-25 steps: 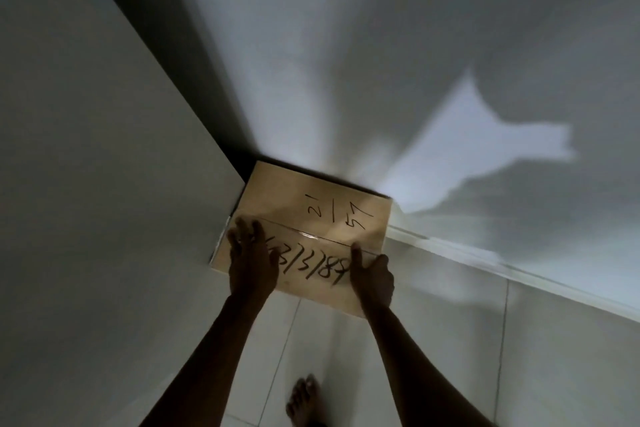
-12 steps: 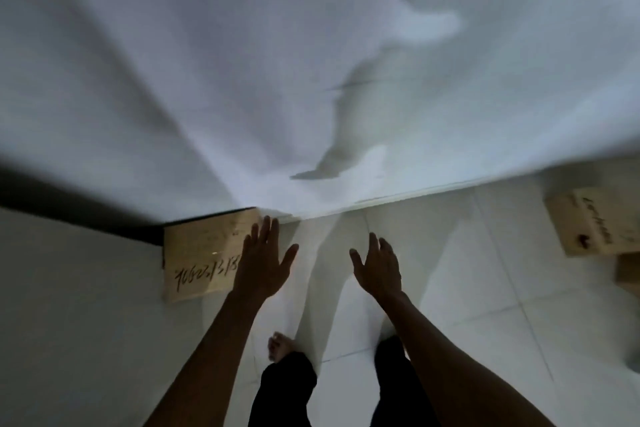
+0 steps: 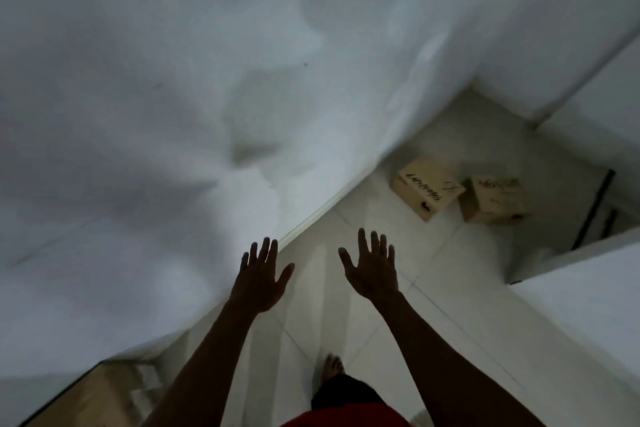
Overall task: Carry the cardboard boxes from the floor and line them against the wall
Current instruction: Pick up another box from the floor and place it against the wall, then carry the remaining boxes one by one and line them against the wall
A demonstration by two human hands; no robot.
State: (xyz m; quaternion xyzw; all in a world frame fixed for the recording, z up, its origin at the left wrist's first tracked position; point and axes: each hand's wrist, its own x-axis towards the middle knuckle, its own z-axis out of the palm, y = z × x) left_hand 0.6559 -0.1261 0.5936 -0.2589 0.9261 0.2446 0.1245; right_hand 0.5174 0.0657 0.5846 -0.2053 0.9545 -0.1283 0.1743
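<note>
My left hand (image 3: 261, 276) and my right hand (image 3: 372, 269) reach forward over the white tiled floor, fingers spread, holding nothing. Two cardboard boxes lie on the floor ahead to the right: one with black handwriting (image 3: 427, 192) near the white wall (image 3: 173, 114), and a second box (image 3: 493, 199) touching its right side, tilted. The box set down in the corner (image 3: 100, 399) shows blurred at the bottom left, against the wall behind my left arm.
The wall's baseboard (image 3: 322, 215) runs diagonally from bottom left to the boxes. A white panel or door edge (image 3: 588, 305) juts in from the right, with a dark gap (image 3: 595, 211) behind it. My bare foot (image 3: 332, 369) stands on the tiles.
Both hands have let go of the corner box and lifted away. The view has swung right, so that box slid to the bottom left and the two floor boxes came into view.
</note>
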